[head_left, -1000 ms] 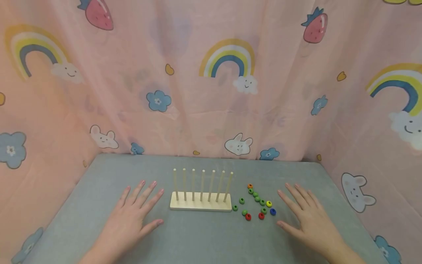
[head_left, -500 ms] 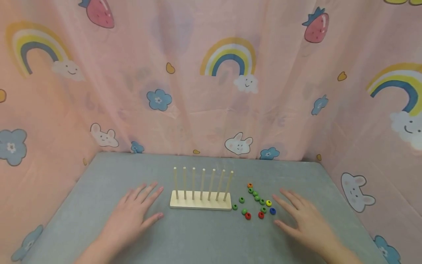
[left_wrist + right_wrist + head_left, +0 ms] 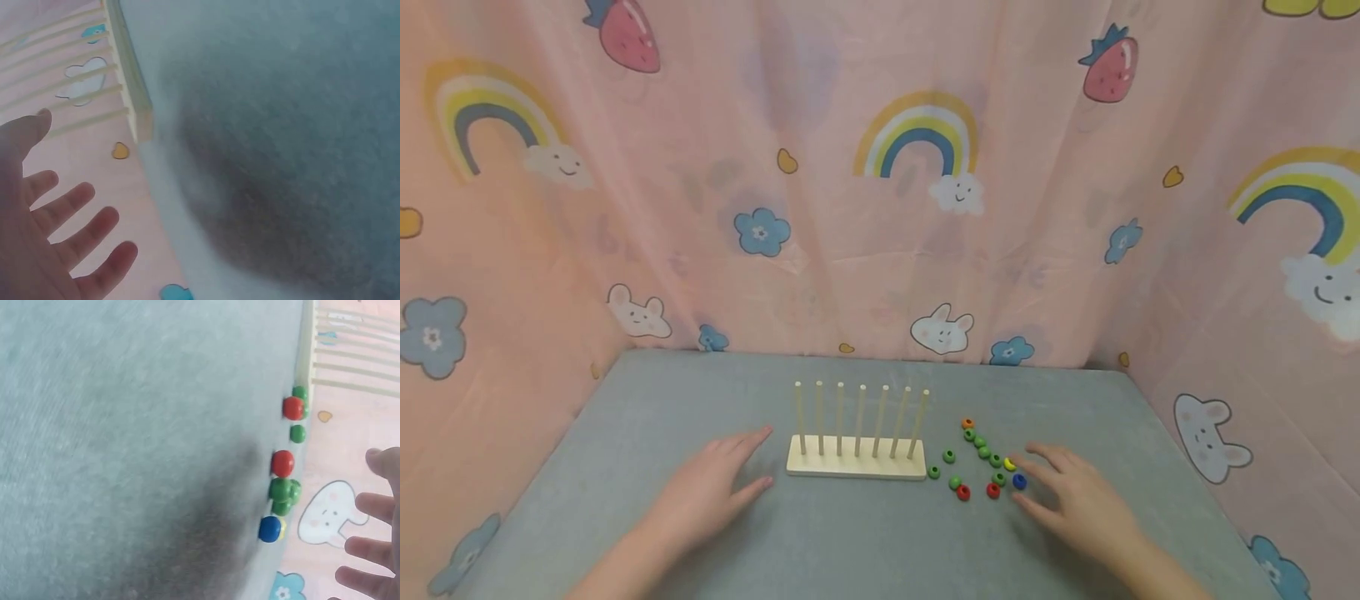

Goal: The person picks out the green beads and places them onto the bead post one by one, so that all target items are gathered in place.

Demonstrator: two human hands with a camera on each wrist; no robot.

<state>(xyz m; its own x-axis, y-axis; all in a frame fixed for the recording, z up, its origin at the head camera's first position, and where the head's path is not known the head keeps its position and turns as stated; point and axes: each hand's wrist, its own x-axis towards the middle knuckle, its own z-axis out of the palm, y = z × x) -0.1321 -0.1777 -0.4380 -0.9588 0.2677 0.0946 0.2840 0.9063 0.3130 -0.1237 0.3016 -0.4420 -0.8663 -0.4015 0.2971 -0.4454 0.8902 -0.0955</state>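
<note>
A pale wooden rack [image 3: 856, 467] with several upright pegs stands mid-table in the head view, its pegs bare. To its right lie loose round beads: several green ones [image 3: 949, 457], two red ones [image 3: 963, 492], an orange one [image 3: 967, 424], a yellow one [image 3: 1010, 465] and a blue one [image 3: 1019, 482]. My right hand [image 3: 1078, 504] hovers beside the beads, fingers spread and holding nothing; its index fingertip overlaps the yellow bead. Left of the rack, my left hand [image 3: 700, 492] is held with thumb and fingers apart, nothing in it. In the left wrist view its fingers [image 3: 78, 203] are loosely extended.
The grey table [image 3: 850, 550] carries the rack and beads. Behind and at both sides hangs a pink curtain [image 3: 865, 267] printed with rainbows, rabbits and flowers, meeting the table's back edge.
My right hand has moved left toward the beads, its fingers drawing a little closer together. My left hand has turned so its thumb side faces up more. Rack and beads have stayed put.
</note>
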